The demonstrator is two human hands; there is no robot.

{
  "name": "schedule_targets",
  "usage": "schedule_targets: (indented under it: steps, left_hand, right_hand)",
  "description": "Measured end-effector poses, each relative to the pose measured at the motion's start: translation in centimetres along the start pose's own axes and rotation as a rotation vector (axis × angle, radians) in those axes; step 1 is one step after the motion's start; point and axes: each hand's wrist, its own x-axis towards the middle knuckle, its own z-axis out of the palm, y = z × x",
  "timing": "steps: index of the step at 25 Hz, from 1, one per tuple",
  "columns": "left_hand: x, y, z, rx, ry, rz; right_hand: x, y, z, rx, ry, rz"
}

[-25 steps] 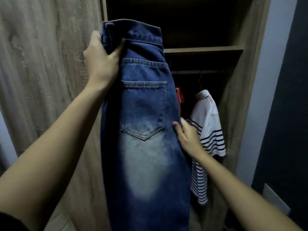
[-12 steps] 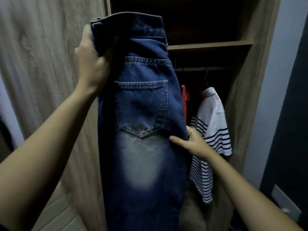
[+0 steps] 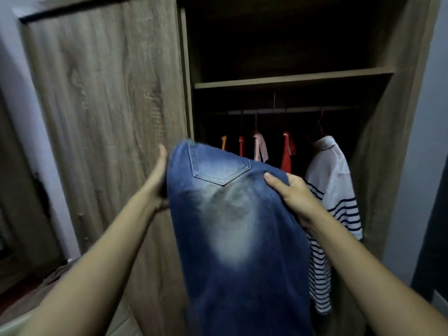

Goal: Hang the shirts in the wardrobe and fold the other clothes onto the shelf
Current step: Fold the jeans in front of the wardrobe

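Observation:
A pair of blue jeans (image 3: 232,234) with a faded patch hangs in front of me, its top bent over away from me, back pocket showing. My left hand (image 3: 158,175) holds the jeans' left edge; its fingers are hidden behind the denim. My right hand (image 3: 291,192) grips the right edge, thumb on the front. Behind, the open wardrobe has a wooden shelf (image 3: 291,78) above a rail (image 3: 291,109). A white shirt with dark stripes (image 3: 337,190) hangs at the right. Several orange, red and pink shirts (image 3: 260,147) hang to its left.
The wardrobe's wooden door (image 3: 109,105) stands at the left, close to my left hand. The wardrobe's right side panel (image 3: 392,117) meets a grey wall (image 3: 426,141). Bedding or fabric (image 3: 36,294) lies low at the left.
The jeans have come down from head height to chest height and their waistband has folded over backwards. My left hand dropped with them. The view tilted up, showing the shelf and more hanging shirts.

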Motion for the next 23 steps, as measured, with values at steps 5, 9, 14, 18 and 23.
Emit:
schedule_targets:
  steps: [5,9,14,18,23]
  left_hand:
    - [-1.8,-4.5,-0.6,0.110,-0.145,-0.132]
    - [-0.6,-4.2,-1.0,0.217,-0.175,-0.019]
    - [-0.3,-3.8,1.5,0.482,0.207,0.120]
    - [-0.2,-2.3,2.9,0.666,0.295,0.604]
    - [-1.8,-0.5,3.9,0.441,0.043,0.728]
  right_hand:
    - [-0.8,0.3,-2.5,-0.136,-0.191,0.159]
    - [-0.8,-0.3,-4.3,-0.305,0.001,0.069]
    - [-1.4,0.6,-3.9,-0.347,0.193,0.035]
    - [-0.5,-1.0,-4.3,-0.405,0.276,-0.148]
    - [0.2,-3.3,-5.1,-0.494,-0.044,-0.182]
